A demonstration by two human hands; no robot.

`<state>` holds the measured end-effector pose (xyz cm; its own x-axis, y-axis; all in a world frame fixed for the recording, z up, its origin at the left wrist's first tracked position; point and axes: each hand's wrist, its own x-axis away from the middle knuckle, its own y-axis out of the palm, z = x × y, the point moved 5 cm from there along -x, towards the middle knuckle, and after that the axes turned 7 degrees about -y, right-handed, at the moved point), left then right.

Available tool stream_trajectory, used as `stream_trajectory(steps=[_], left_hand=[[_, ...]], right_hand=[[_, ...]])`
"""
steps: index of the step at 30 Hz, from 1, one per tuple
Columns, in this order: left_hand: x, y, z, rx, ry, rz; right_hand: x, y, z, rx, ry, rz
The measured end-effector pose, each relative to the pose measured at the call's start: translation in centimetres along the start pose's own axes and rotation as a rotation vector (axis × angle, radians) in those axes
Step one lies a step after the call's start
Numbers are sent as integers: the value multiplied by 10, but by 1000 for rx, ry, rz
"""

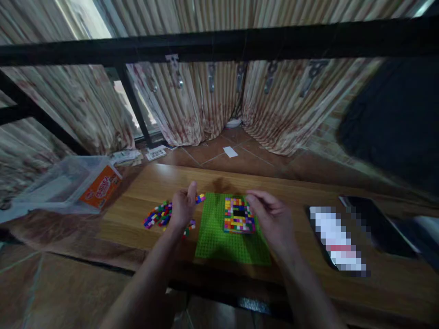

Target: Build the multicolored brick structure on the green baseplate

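Note:
Over the loose pile of small coloured toy bricks [161,213] is my left hand [183,209], curled with the thumb pointing up. Its other fingers are mostly hidden; a few blue and yellow bricks [200,198] show just beyond them. A rectangular build of multicoloured bricks [239,226], with a dark opening in its middle, sits on a green studded baseplate [214,246]. By the build's upper right corner, my right hand [271,214] has thumb and forefinger pinched together. Whatever lies between those fingertips is too small to make out.
The wooden table [137,196] also carries a phone [338,240] with a blurred screen and a dark flat object [380,224] at the right. A clear plastic bin [61,183] with an orange label stands left of the table. Striped curtains [219,105] hang behind a black bar [219,48].

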<state>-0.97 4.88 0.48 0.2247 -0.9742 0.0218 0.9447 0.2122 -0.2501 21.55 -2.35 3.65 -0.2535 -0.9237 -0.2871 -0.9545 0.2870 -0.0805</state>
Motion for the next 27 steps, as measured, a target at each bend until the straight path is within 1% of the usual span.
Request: stream_trajectory(steps=[3,5,7,10,12,13,15,16,17,20,21,22,24,25,27], left_hand=[[6,5,5,96,-65,4],[12,12,8,159,-101,-21],[21,21,9,216,-125,-74],[36,40,9,292,-147,-188],[45,50,10,350,-160,-232],[48,53,11,388,-183,-233],[52,55,11,508,-279,-218],[54,57,11,594,-358,-229],[56,59,12,693,-450,-265],[63,66,16,979,-724,-448],[65,67,17,1044,-795,-479],[65,66,17,1091,-848,-480],[65,64,15,1124,-916,-458],[65,63,14,1115,-925,-461],[66,63,15,1057,-883,-505]], right_hand=[[9,23,0,-49,15,-99],[13,32,-2,-68,6,-125],[15,38,-5,-78,-8,-129],[17,43,-9,-78,-25,-134],[17,45,-12,-52,-47,-136],[17,46,-13,-35,-61,-132],[18,47,-15,-11,-76,-123],[18,47,-15,-16,-69,-120],[19,47,-15,-32,-51,-119],[20,47,-14,-80,8,-121],[20,46,-14,-80,15,-116],[19,45,-13,-67,16,-110],[17,41,-12,-25,7,-97],[16,39,-11,-5,3,-91],[13,35,-10,30,-11,-79]])
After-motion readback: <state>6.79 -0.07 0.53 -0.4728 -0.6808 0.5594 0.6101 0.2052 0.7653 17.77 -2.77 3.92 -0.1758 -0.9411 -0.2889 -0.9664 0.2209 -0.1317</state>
